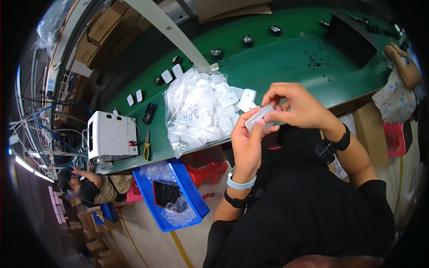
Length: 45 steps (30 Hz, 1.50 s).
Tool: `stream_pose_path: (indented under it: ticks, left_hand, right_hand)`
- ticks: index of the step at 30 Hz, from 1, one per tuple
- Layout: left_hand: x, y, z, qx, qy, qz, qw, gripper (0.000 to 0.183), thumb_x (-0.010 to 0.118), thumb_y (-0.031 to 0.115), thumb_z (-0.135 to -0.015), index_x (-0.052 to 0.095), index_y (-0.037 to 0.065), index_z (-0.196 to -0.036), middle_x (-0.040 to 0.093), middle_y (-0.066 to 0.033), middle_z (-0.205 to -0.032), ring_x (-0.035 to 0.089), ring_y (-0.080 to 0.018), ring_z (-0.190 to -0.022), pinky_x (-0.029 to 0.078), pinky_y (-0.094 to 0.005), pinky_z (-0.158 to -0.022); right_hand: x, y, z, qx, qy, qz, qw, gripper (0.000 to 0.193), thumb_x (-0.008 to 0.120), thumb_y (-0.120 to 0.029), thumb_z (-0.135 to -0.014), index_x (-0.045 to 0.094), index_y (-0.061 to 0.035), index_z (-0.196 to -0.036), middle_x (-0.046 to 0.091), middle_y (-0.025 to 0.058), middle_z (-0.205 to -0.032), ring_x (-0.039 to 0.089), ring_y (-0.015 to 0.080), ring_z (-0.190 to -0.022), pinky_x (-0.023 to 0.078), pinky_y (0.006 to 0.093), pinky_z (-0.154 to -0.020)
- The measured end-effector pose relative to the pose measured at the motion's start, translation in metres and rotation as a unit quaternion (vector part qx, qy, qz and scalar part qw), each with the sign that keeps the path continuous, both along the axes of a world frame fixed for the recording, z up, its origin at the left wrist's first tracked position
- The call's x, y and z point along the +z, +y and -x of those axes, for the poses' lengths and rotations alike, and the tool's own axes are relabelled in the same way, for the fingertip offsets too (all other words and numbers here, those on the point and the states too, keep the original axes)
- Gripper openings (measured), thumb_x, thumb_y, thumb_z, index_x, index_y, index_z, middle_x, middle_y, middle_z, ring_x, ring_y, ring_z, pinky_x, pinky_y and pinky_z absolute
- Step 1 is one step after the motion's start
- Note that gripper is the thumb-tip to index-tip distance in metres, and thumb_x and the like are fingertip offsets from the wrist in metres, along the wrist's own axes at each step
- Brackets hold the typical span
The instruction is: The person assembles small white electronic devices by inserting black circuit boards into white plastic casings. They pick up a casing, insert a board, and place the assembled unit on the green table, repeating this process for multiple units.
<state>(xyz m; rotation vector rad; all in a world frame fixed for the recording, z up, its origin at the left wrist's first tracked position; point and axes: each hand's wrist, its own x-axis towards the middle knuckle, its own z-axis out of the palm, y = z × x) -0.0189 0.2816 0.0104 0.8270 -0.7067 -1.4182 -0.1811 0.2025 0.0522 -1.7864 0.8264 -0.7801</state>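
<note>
In front of my body, a small white plastic cover (258, 117) with rounded corners is between my two hands, tilted so its hollow side shows. My left hand (248, 139) grips it, with the thumb along its near edge. The fingertips of my right hand (297, 106) pinch its other end. Beside my left hand lies a clear plastic bag (181, 109) heaped with similar white covers. A few loose white covers (247, 99) spill from its open side, just beyond my hands.
The green workbench (277, 62) carries black units (247, 41) in a row, scattered small black parts (316, 62) and a black box (351, 39). Left stand a white machine (114, 134) and yellow-handled pliers (147, 149). Below are a blue bin (201, 210) and red stool (208, 172).
</note>
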Motion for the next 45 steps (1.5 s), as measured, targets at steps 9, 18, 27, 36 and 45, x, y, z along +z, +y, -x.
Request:
stream_pose_path:
  ticks: [9,18,27,36,45]
  left_hand:
    - [-0.041,-0.010,-0.024,-0.044,0.172,-0.107,0.978,0.031,0.056,0.004,-0.095,0.056,-0.002,-0.125,0.066,-0.0117,-0.113,0.066,-0.0240,-0.107,0.055,-0.0379,-0.093]
    - [-0.017,-0.038,-0.071,-0.013,0.099,-0.163,0.982,0.030,0.059,0.013,-0.100,0.053,0.001,-0.127,0.063,-0.0113,-0.115,0.065,-0.0184,-0.099,0.053,-0.0301,-0.082]
    - [-0.071,-0.270,-0.379,0.328,-0.655,-0.116,0.670,0.036,0.073,0.028,-0.080,0.063,0.004,-0.106,0.066,-0.0180,-0.097,0.060,-0.0391,-0.102,0.048,-0.0446,-0.091]
    - [-0.134,-0.348,-0.439,0.224,-0.490,-0.333,0.774,0.039,0.077,0.026,-0.079,0.059,0.007,-0.107,0.064,-0.0156,-0.115,0.066,-0.0313,-0.098,0.062,-0.0409,-0.064]
    - [-0.078,-0.270,-0.478,0.326,-0.391,-0.135,0.850,0.039,0.055,0.030,-0.096,0.052,0.000,-0.121,0.062,-0.0138,-0.110,0.064,-0.0199,-0.084,0.055,-0.0351,-0.071]
  right_hand:
    - [-0.059,-0.002,-0.014,0.164,-0.176,-0.128,0.962,0.066,0.081,-0.005,-0.078,0.051,-0.0040,-0.137,0.054,0.0107,-0.139,0.049,0.0221,-0.132,0.044,0.0390,-0.106]
    - [-0.091,-0.036,-0.041,0.086,-0.248,-0.218,0.940,0.070,0.074,-0.006,-0.085,0.040,0.0000,-0.146,0.055,0.0156,-0.141,0.054,0.0240,-0.130,0.043,0.0399,-0.110]
    - [-0.082,-0.069,-0.013,0.022,-0.375,-0.335,0.864,0.075,0.079,-0.024,-0.084,0.036,-0.0010,-0.142,0.060,0.0163,-0.128,0.062,0.0346,-0.118,0.051,0.0475,-0.101]
    - [-0.088,-0.059,0.031,-0.096,-0.413,-0.283,0.860,0.079,0.084,-0.034,-0.079,0.044,0.0009,-0.137,0.064,0.0166,-0.118,0.070,0.0343,-0.098,0.061,0.0426,-0.080]
    - [-0.086,-0.075,0.014,-0.019,-0.453,-0.300,0.840,0.074,0.077,-0.031,-0.086,0.044,0.0028,-0.142,0.062,0.0171,-0.121,0.068,0.0319,-0.100,0.059,0.0441,-0.083]
